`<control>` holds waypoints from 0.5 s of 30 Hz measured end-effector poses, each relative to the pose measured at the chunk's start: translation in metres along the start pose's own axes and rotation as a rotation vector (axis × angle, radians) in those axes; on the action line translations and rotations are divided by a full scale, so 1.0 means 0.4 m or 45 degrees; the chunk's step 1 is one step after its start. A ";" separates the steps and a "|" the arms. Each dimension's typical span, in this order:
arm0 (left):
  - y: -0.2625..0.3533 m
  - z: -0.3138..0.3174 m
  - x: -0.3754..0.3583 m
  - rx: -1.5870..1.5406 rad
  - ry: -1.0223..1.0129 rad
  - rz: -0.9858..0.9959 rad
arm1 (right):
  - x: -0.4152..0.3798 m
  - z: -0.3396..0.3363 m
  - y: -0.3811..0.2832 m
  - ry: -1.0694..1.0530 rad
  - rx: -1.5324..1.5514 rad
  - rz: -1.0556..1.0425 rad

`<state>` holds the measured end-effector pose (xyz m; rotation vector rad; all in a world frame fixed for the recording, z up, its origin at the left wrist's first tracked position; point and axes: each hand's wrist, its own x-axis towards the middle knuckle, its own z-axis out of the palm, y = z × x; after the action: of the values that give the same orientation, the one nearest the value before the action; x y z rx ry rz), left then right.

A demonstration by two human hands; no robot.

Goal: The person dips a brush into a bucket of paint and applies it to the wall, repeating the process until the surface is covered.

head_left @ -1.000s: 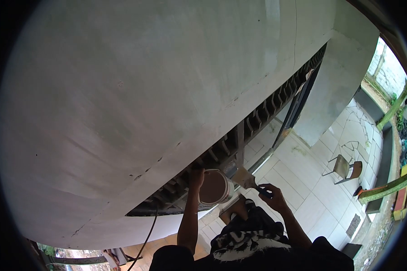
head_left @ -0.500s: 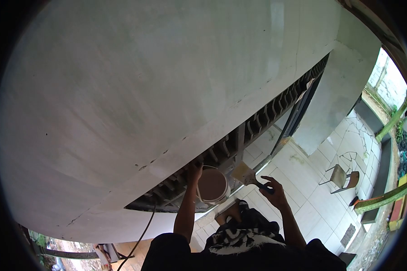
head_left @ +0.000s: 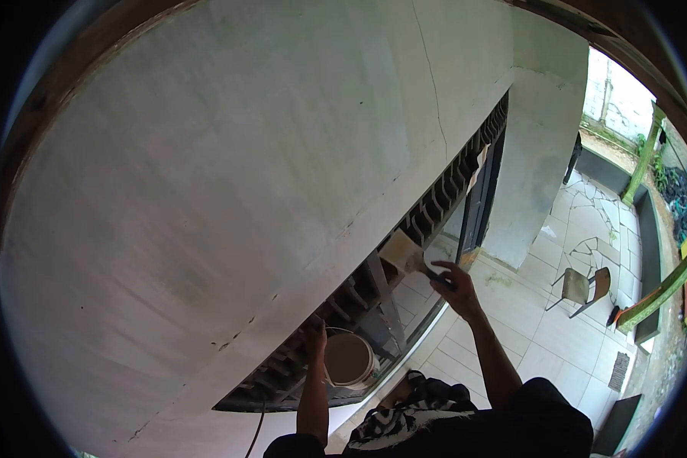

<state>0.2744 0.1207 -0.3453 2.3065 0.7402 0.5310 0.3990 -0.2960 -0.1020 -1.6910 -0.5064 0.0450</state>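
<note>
My right hand (head_left: 456, 290) is closed round the dark handle of a wide paintbrush (head_left: 401, 252). The pale bristles are up by the lower edge of the greenish-white wall (head_left: 229, 175), overlapping the dark slatted opening (head_left: 435, 202). My left hand (head_left: 315, 337) is raised to the same opening, fingers curled and partly lost in its shadow. A white bucket (head_left: 372, 366) of brownish-grey liquid hangs right beside it, its thin wire handle running up to those fingers.
Under the opening are window panes and a dark frame (head_left: 477, 191). A chair (head_left: 576, 286) stands on the pale tiled floor (head_left: 511, 328) to the right. A dark cable (head_left: 258, 431) hangs at lower left. Green posts (head_left: 653, 301) rise along the far right.
My right hand has lifted the paintbrush up and away from the bucket to the wall's lower edge. The view has shifted; my left hand stays by the slats with the bucket.
</note>
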 end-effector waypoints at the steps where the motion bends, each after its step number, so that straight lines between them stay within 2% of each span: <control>1: 0.006 0.012 -0.007 -0.001 -0.008 0.005 | 0.031 -0.011 -0.007 0.020 -0.013 -0.032; 3: 0.033 0.037 -0.007 0.105 0.138 -0.048 | 0.102 -0.039 -0.034 0.048 -0.030 -0.072; 7: 0.066 0.037 0.028 0.214 0.062 -0.185 | 0.275 -0.117 -0.112 0.252 -0.024 -0.403; 9: 0.142 -0.019 0.023 0.136 -0.280 -0.535 | 0.353 -0.167 -0.202 0.377 -0.144 -0.524; 10: 0.159 -0.022 0.023 0.133 -0.266 -0.515 | 0.406 -0.191 -0.238 0.472 -0.274 -0.659; 11: 0.159 -0.014 0.007 0.103 -0.088 -0.365 | 0.445 -0.216 -0.294 0.442 -0.277 -0.587; 12: 0.157 -0.005 0.000 0.072 0.091 -0.213 | 0.490 -0.244 -0.349 0.476 -0.374 -0.695; 13: 0.171 -0.009 -0.009 0.070 0.106 -0.194 | 0.609 -0.259 -0.349 0.641 -0.349 -1.292; 14: 0.181 -0.017 -0.024 0.065 0.188 -0.098 | 0.659 -0.277 -0.390 0.653 -0.341 -1.308; 15: 0.183 -0.019 -0.032 0.062 0.268 -0.005 | 0.689 -0.291 -0.438 0.609 -0.292 -1.214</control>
<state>0.2873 0.0700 -0.2920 2.3163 0.8654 0.7708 0.6304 -0.2906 0.1560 -1.4515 -0.9166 -1.1107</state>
